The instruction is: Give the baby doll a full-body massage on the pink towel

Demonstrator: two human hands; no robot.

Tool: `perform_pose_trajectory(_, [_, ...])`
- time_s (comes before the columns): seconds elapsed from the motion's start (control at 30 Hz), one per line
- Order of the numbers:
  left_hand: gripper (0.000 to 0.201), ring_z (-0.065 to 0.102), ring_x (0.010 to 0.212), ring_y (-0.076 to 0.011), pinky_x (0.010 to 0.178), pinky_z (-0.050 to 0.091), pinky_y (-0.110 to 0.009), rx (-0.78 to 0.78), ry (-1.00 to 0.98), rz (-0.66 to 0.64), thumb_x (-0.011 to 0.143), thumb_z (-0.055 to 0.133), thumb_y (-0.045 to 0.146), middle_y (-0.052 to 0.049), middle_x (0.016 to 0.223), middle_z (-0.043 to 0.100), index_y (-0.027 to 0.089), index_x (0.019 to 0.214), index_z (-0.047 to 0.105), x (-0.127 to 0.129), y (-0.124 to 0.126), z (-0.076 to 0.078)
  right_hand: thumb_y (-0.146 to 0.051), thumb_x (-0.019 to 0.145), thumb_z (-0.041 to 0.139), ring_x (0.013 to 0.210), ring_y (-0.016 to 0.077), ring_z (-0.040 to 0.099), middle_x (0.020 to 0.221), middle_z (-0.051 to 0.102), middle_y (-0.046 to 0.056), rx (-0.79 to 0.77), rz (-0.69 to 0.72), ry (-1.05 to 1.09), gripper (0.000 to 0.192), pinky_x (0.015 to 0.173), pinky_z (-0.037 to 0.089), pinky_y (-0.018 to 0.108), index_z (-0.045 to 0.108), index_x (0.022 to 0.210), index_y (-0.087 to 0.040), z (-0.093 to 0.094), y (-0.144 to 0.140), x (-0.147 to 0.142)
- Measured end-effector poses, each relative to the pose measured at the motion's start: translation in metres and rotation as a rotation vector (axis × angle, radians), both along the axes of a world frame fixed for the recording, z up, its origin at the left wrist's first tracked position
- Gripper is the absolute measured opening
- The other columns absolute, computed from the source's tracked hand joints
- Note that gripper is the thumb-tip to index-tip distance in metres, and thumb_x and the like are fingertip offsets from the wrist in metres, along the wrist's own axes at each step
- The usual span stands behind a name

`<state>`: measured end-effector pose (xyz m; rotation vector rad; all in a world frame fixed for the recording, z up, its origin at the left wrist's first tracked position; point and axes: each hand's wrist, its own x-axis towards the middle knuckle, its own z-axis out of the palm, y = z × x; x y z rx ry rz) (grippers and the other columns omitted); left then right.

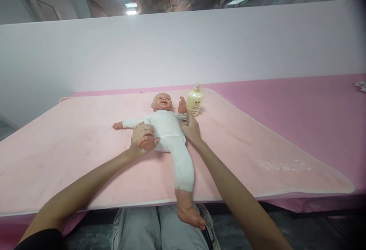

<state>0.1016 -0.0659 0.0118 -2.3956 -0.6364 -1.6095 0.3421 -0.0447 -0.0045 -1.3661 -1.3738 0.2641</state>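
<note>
Pink cloth covers the long table (300,120), and a lighter pink mat (71,154) lies on top, with a pale wall behind; one bottle (195,101) stands on the mat by the doll's raised hand, cream in colour with a pump top; I cannot tell how full it is, and its label is too small to read; faint white writing on the mat's right side is too blurry to read too; the doll (168,128) lies on its back in white clothes, one leg hanging over the near edge; the left hand (142,139) is curled around the doll's bent foot at its hip; the right hand (191,129) lies on the doll's other side, fingers pressed to its body under the raised arm.
</note>
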Motion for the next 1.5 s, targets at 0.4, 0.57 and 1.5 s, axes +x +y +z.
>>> perform_pose_trajectory(0.4, [0.011, 0.067, 0.087, -0.0091, 0.087, 0.048, -0.025, 0.534, 0.326, -0.571, 0.082, 0.063, 0.029, 0.005, 0.085, 0.073, 0.026, 0.072, 0.064, 0.012, -0.063, 0.010, -0.036, 0.068, 0.055, 0.090, 0.0220, 0.056, 0.105, 0.062, 0.011, -0.189, -0.143, 0.262, 0.046, 0.084, 0.044, 0.034, 0.054, 0.109, -0.015, -0.002, 0.005, 0.009])
perform_pose_trajectory(0.57, [0.005, 0.064, 0.103, -0.0129, 0.115, 0.029, -0.044, 0.572, 0.385, -0.420, 0.081, 0.065, 0.025, 0.004, 0.099, 0.073, 0.028, 0.085, 0.064, 0.003, -0.043, 0.009, -0.037, 0.069, 0.055, 0.091, 0.0225, 0.057, 0.105, 0.062, 0.010, -0.221, -0.139, 0.266, 0.047, 0.084, 0.044, 0.034, 0.053, 0.111, -0.015, 0.004, 0.001, 0.008])
perform_pose_trajectory(1.5, [0.015, 0.064, 0.107, -0.0163, 0.097, 0.054, -0.031, 0.352, 0.680, -0.531, 0.082, 0.064, 0.024, -0.003, 0.107, 0.070, 0.030, 0.096, 0.065, -0.013, -0.026, 0.004, -0.042, 0.067, 0.054, 0.092, 0.0257, 0.058, 0.104, 0.062, 0.010, -0.191, -0.136, 0.256, 0.046, 0.085, 0.045, 0.039, 0.054, 0.105, -0.017, -0.008, 0.009, 0.012])
